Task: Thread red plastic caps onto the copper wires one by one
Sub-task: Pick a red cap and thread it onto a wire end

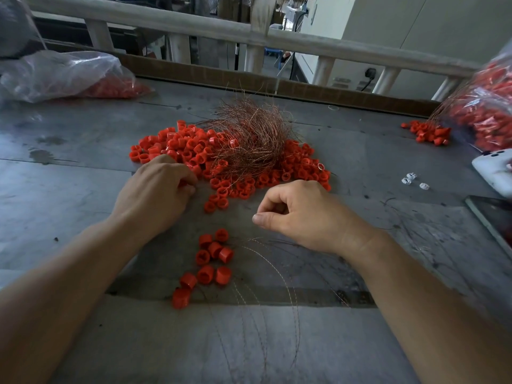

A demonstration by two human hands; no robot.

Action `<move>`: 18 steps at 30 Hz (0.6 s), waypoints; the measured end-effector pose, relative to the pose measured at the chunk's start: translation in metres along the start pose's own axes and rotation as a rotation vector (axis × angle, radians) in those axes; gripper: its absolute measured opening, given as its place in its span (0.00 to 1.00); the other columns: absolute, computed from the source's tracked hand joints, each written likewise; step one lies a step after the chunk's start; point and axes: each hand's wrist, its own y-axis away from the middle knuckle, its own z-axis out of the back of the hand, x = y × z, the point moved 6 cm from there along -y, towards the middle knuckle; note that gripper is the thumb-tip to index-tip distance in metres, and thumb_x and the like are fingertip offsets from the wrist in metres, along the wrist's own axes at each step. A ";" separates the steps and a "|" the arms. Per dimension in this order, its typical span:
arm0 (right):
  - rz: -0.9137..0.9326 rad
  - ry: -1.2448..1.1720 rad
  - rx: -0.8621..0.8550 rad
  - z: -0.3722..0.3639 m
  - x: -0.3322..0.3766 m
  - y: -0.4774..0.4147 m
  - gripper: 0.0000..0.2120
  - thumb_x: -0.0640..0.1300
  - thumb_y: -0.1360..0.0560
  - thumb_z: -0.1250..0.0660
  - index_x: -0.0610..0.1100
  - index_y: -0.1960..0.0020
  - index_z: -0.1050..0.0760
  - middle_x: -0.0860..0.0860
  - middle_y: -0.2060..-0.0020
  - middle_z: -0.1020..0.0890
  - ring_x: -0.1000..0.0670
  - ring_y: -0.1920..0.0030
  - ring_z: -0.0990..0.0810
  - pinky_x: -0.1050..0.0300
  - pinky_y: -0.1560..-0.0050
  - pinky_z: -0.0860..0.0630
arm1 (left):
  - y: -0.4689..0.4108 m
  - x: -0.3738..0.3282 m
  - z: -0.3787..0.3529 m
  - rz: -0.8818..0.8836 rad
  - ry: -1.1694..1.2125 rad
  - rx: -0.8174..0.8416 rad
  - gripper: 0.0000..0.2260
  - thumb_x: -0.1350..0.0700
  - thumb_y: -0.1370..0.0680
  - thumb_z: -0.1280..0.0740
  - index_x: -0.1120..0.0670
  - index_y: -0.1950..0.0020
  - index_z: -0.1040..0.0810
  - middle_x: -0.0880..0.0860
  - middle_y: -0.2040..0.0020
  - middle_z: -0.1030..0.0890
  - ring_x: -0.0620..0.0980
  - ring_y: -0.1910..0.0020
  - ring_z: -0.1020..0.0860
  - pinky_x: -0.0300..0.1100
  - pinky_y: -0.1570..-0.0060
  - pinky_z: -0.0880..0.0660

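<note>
A wide pile of red plastic caps point(177, 146) lies on the grey table point(69, 189), with a tangled bunch of copper wires point(250, 131) on top of it. My left hand point(155, 189) rests at the pile's near left edge, fingers curled over a cap; the cap itself is mostly hidden. My right hand point(293, 214) hovers right of centre, thumb and forefinger pinched together, apparently on a thin wire that I can barely make out. Nearer me lie several caps point(213, 253) threaded on thin copper wires point(266, 295) that curve toward the table's front.
A clear bag with red caps point(72, 76) lies at the back left. A fuller bag of caps and wires point(487, 112) stands at the right, with loose caps point(426, 133) beside it. Small white pieces point(412, 181), a white device point(493, 170) and a dark tablet point(493, 214) sit at the right edge.
</note>
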 end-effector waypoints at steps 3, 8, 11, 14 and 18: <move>-0.001 0.003 0.000 0.000 -0.001 0.000 0.06 0.50 0.27 0.32 0.49 0.61 0.23 0.59 0.69 0.24 0.62 0.68 0.27 0.78 0.64 0.33 | 0.001 -0.003 0.002 -0.012 0.003 0.000 0.08 0.61 0.26 0.32 0.57 0.49 0.18 0.52 0.54 0.26 0.55 0.51 0.27 0.41 0.55 0.36; -0.014 0.032 -0.018 0.000 -0.006 -0.003 0.06 0.50 0.27 0.33 0.49 0.60 0.23 0.59 0.69 0.25 0.62 0.67 0.27 0.76 0.65 0.31 | 0.007 -0.012 0.011 -0.051 0.084 -0.024 0.08 0.62 0.28 0.30 0.55 0.50 0.17 0.47 0.59 0.26 0.46 0.61 0.28 0.38 0.59 0.34; -0.022 0.082 -0.096 0.004 -0.013 -0.007 0.05 0.49 0.27 0.33 0.49 0.58 0.23 0.60 0.66 0.25 0.60 0.63 0.25 0.71 0.63 0.29 | 0.012 -0.015 0.021 0.020 0.234 -0.084 0.07 0.61 0.28 0.30 0.51 0.53 0.18 0.45 0.63 0.21 0.38 0.66 0.25 0.32 0.66 0.33; 0.010 0.106 -0.254 0.012 -0.016 -0.010 0.05 0.46 0.27 0.32 0.47 0.52 0.21 0.58 0.59 0.26 0.59 0.60 0.29 0.68 0.57 0.33 | 0.016 -0.015 0.023 0.117 0.501 -0.043 0.13 0.64 0.30 0.29 0.44 0.62 0.21 0.47 0.67 0.18 0.43 0.70 0.21 0.35 0.66 0.23; 0.094 0.114 -0.314 0.012 -0.009 -0.012 0.12 0.42 0.26 0.33 0.44 0.43 0.22 0.55 0.48 0.29 0.59 0.53 0.29 0.70 0.48 0.35 | 0.020 -0.019 0.020 0.186 0.772 0.058 0.14 0.67 0.32 0.29 0.46 0.62 0.21 0.46 0.68 0.17 0.41 0.71 0.20 0.28 0.68 0.25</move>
